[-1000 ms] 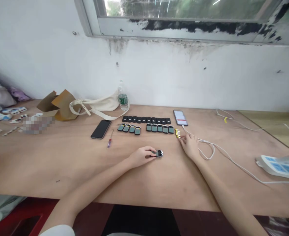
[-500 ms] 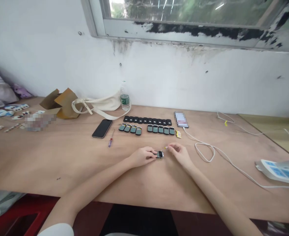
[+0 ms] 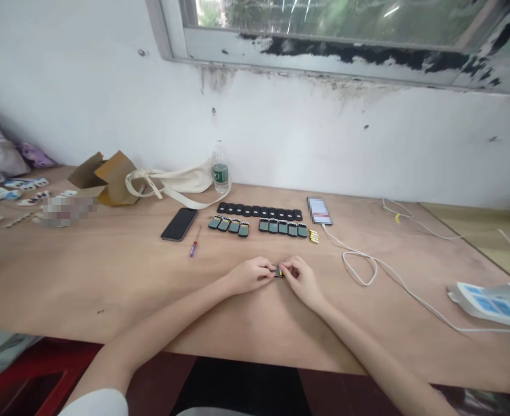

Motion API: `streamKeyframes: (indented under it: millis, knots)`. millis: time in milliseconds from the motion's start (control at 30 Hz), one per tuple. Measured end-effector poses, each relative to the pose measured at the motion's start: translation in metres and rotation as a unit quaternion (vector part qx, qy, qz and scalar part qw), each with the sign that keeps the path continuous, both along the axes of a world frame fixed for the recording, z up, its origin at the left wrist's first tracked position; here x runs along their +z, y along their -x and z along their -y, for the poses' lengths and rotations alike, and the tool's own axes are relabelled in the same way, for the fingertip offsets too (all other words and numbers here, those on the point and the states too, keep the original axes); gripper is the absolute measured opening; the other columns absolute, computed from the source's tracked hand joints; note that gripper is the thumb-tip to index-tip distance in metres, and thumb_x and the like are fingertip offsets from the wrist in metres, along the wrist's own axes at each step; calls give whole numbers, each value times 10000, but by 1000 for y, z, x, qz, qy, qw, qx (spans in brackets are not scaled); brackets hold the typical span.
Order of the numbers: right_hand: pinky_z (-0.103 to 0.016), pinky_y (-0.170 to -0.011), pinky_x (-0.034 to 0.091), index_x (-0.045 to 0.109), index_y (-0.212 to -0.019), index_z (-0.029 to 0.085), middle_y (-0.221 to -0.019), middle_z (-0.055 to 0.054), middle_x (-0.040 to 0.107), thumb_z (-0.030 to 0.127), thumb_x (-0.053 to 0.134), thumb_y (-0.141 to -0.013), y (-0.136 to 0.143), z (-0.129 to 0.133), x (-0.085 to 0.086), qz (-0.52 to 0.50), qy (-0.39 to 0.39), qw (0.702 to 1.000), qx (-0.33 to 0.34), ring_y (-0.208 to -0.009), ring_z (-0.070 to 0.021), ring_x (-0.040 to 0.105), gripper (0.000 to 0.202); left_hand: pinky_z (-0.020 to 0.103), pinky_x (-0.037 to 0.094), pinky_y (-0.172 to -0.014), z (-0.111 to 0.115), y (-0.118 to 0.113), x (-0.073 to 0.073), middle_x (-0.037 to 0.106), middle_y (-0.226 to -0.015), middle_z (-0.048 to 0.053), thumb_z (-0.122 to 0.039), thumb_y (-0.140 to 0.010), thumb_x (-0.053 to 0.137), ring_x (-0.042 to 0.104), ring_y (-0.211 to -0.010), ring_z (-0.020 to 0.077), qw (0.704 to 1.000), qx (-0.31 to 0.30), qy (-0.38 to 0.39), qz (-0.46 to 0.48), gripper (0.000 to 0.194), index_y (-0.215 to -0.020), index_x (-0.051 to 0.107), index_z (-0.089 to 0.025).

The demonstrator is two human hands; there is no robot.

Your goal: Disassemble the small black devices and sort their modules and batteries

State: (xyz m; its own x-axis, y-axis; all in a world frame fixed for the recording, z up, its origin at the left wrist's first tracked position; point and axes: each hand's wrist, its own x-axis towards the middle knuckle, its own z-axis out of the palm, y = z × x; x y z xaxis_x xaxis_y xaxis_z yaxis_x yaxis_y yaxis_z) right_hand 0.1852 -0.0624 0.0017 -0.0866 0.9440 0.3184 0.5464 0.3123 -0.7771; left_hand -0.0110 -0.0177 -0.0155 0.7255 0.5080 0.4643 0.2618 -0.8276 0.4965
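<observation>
**Small device pinned between two hands at a crowded workbench**

At the far left of the wooden table (image 3: 107, 277), torn brown cardboard (image 3: 107, 176) and a cream cloth bag (image 3: 181, 182) are pushed back against the wall, seemingly to keep the working area free. A dark phone (image 3: 179, 224) lies face up, and a small screwdriver (image 3: 194, 242) is laid just beside it, within easy reach. Behind them a plastic bottle (image 3: 220, 172) stands upright near the wall. Two rows of parts are set out side by side: black caps (image 3: 260, 211) at the back, greenish modules (image 3: 259, 226) in front, apparently ordered for one-by-one handling. In the middle, a small dark device (image 3: 277, 271) is held down on the tabletop by the left hand (image 3: 250, 274), its fingers closed narrowly around it, probably to steady it. The right hand (image 3: 302, 280) is pressed to the device's other end, fingertips pinched on a tiny yellow piece (image 3: 280, 272); what it is cannot be told. Further right, yellow-tipped pieces (image 3: 314, 236) lie in a small cluster by the modules, and a white cable (image 3: 367, 268) is looped loosely towards a blue-and-white packet (image 3: 492, 300) at the edge.
</observation>
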Motion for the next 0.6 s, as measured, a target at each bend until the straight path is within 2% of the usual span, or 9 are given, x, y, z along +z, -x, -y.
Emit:
streamKeyframes:
  millis: [167, 267, 333, 467, 533, 600]
  knots:
    - [-301, -578, 466, 645, -734, 188, -757, -52, 530, 437, 448, -899, 0, 4, 7, 28, -5, 999, 15, -645, -163, 524, 358, 280, 515, -842, 3, -1, 2, 669, -991, 92, -239, -885, 502, 617, -960, 168, 1000, 5, -10, -7, 192, -837, 676, -174]
    - [-326, -684, 490, 647, -727, 197, -791, -63, 526, 398, 421, -917, -1, 6, 7, 65, -22, 997, 26, -734, -181, 543, 357, 275, 519, -831, 5, -3, 3, 671, -972, 89, -247, -899, 482, 617, -950, 168, 1000, 10, -21, -6, 212, -855, 675, -172]
    - [-347, -770, 486, 658, -794, 205, -847, -76, 538, 358, 406, -926, -2, 7, 5, 97, -40, 994, 33, -823, -199, 549, 324, 267, 520, -823, 5, -3, 4, 671, -964, 85, -256, -917, 448, 615, -936, 164, 999, 21, -39, -15, 242, -884, 671, -170]
    - [-373, -843, 478, 578, -1118, 211, -1017, -99, 552, 303, 383, -931, -4, 7, 1, 101, -32, 994, 29, -929, -215, 556, 286, 312, 496, -862, 2, -3, 7, 657, -1012, 110, -212, -936, 369, 599, -951, 189, 986, 85, -109, -88, 292, -996, 646, -143]
    - [-376, -817, 486, 555, -1129, 202, -1005, -98, 564, 304, 364, -934, -6, 5, 1, 71, -13, 997, 0, -890, -214, 569, 292, 356, 479, -875, 1, -3, 7, 635, -1082, 148, -195, -927, 359, 582, -989, 228, 971, 138, -136, -138, 313, -1093, 609, -107]
    - [-370, -788, 488, 576, -1059, 194, -950, -89, 577, 306, 352, -934, -8, 3, 2, 46, 0, 999, -22, -853, -213, 573, 280, 379, 471, -865, -1, -3, 7, 597, -1165, 182, -223, -918, 365, 556, -1036, 267, 954, 203, -141, -168, 361, -1188, 551, -72]
